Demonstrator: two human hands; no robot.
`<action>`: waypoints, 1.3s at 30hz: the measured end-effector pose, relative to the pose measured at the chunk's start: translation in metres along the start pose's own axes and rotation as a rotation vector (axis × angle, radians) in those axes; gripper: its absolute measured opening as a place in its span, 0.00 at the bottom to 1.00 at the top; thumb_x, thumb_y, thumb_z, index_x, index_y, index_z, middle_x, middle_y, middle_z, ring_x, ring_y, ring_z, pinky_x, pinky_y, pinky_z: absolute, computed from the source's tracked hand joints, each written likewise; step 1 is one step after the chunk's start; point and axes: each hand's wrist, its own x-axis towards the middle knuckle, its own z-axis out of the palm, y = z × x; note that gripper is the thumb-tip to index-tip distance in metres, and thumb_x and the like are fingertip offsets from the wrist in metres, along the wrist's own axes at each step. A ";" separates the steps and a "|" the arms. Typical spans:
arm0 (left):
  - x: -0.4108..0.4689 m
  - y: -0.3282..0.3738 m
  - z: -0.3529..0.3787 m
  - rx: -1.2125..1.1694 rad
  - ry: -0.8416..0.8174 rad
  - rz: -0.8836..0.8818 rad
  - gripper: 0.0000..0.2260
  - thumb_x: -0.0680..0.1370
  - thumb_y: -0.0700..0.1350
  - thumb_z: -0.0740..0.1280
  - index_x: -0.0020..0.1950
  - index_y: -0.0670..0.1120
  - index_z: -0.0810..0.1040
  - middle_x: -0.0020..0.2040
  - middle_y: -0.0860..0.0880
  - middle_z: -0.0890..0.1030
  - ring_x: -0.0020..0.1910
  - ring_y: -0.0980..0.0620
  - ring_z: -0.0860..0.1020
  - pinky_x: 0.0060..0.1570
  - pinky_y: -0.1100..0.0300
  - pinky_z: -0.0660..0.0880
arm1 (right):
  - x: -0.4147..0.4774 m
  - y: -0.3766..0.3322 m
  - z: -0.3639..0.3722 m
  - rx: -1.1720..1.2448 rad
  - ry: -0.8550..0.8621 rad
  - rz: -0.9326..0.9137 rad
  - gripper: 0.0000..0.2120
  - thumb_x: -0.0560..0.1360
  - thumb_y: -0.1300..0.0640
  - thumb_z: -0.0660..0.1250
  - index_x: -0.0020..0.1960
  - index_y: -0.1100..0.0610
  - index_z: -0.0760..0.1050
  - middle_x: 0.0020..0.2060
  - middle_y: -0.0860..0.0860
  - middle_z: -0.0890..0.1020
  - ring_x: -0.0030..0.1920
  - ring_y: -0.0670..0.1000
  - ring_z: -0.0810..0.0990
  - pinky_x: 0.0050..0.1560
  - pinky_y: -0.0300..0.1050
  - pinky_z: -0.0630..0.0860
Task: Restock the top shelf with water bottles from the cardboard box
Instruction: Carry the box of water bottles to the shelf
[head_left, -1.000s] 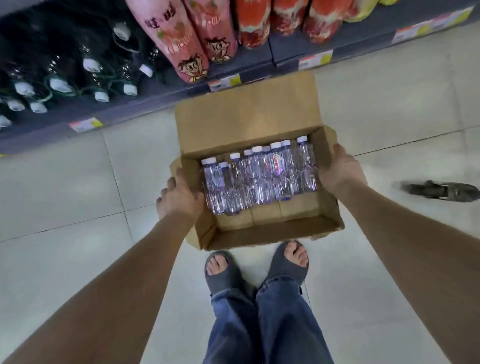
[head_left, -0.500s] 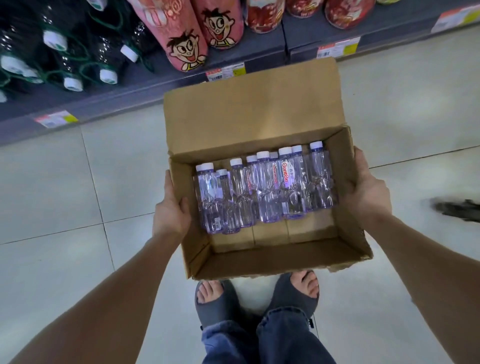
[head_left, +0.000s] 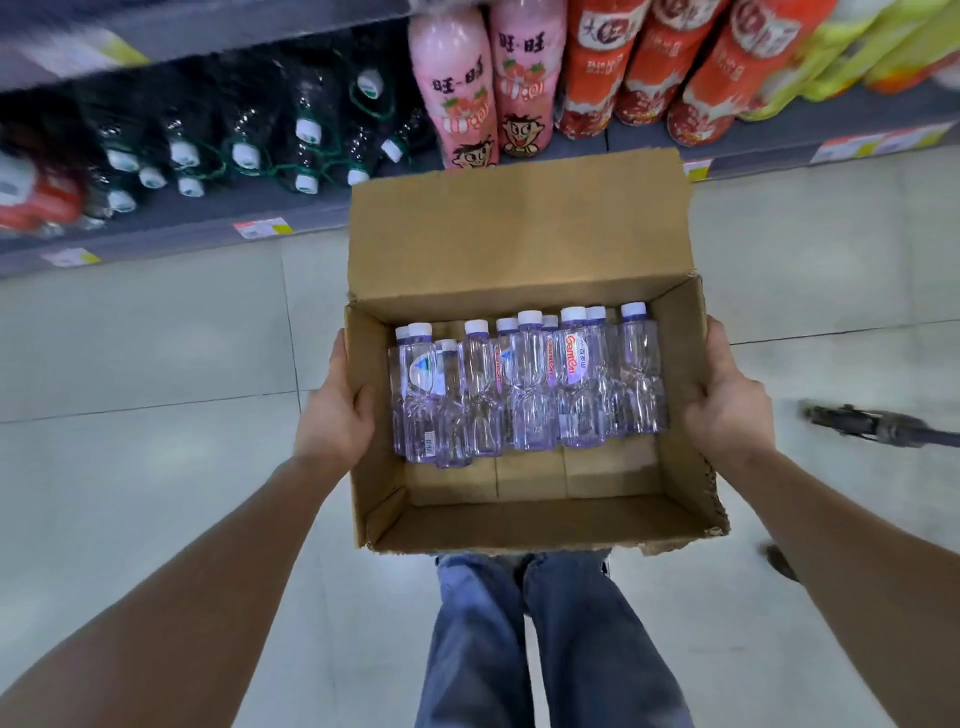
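Observation:
An open cardboard box (head_left: 519, 512) is held up above my legs, its far flap standing open. Several small clear water bottles (head_left: 527, 384) with white caps lie side by side in its far half. My left hand (head_left: 337, 410) grips the box's left wall, thumb hooked over the rim. My right hand (head_left: 727, 405) grips the right wall the same way. The top shelf is out of view.
A low shelf (head_left: 291, 218) ahead carries dark bottles (head_left: 244, 150) with white caps on the left, pink bottles (head_left: 483, 104) and red bottles (head_left: 649, 67) to the right. Pale floor tiles (head_left: 156, 364) lie all around. A dark object (head_left: 878, 426) sits on the floor at right.
The box has come up off the floor toward me, held by both hands at its sides. My feet are now hidden beneath it, and the shelf looks nearer.

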 end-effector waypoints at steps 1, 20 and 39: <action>-0.012 -0.001 -0.018 0.004 -0.001 -0.012 0.35 0.83 0.44 0.62 0.84 0.59 0.45 0.52 0.40 0.83 0.49 0.35 0.81 0.51 0.49 0.75 | -0.014 -0.011 -0.009 -0.003 -0.004 -0.011 0.40 0.75 0.62 0.60 0.79 0.38 0.48 0.36 0.58 0.80 0.35 0.63 0.75 0.41 0.52 0.78; -0.256 -0.150 -0.365 -0.141 0.149 -0.130 0.35 0.81 0.40 0.63 0.84 0.52 0.50 0.60 0.36 0.82 0.55 0.33 0.80 0.56 0.47 0.77 | -0.310 -0.295 -0.128 -0.150 -0.041 -0.345 0.43 0.75 0.63 0.64 0.83 0.46 0.47 0.47 0.65 0.84 0.47 0.66 0.82 0.49 0.54 0.79; -0.286 -0.502 -0.605 -0.160 0.251 -0.067 0.36 0.79 0.37 0.63 0.84 0.52 0.53 0.56 0.36 0.84 0.54 0.33 0.80 0.54 0.48 0.77 | -0.533 -0.559 0.084 -0.065 0.001 -0.455 0.39 0.76 0.63 0.64 0.80 0.41 0.52 0.51 0.61 0.85 0.49 0.64 0.83 0.51 0.53 0.79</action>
